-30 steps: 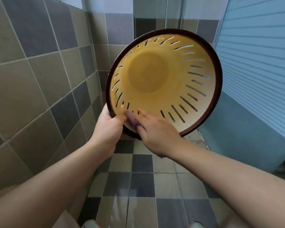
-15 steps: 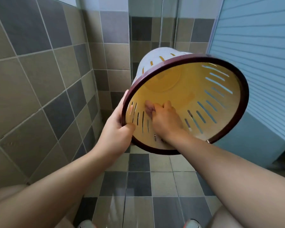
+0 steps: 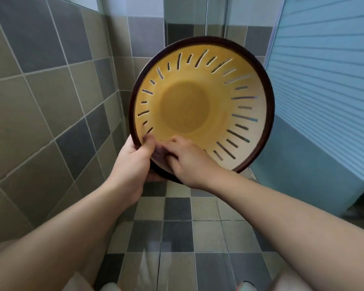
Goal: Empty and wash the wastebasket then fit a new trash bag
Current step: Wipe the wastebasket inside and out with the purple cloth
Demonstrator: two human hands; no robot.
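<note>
Head view, reading from near to far: I am seeing two bare forearms entering from the lower corners and converging at the frame centre, above a checked tile floor [image 3: 177, 234].

I am reading the left hand [image 3: 132, 162] as gripping the lower-left rim of the wastebasket [image 3: 185, 106]. Its thumb is curling over the dark brown rim onto the inner wall, and its fingers are wrapping behind the rim.

The right hand [image 3: 187, 160] is reaching over the lower rim into the basket, just beside the left thumb. Its fingers are curling against the inner wall; that area is blurring, so I cannot tell whether they are pinching anything or only rubbing the surface.

The wastebasket is hanging in the air, clear of the floor, with its mouth facing the camera. Its yellow interior and round base are showing in full, and slots are running around the side wall.

Behind the basket, a grey and beige tiled wall [image 3: 40, 97] is standing on the left, and a pale blue slatted panel [image 3: 324, 80] is standing on the right.
</note>
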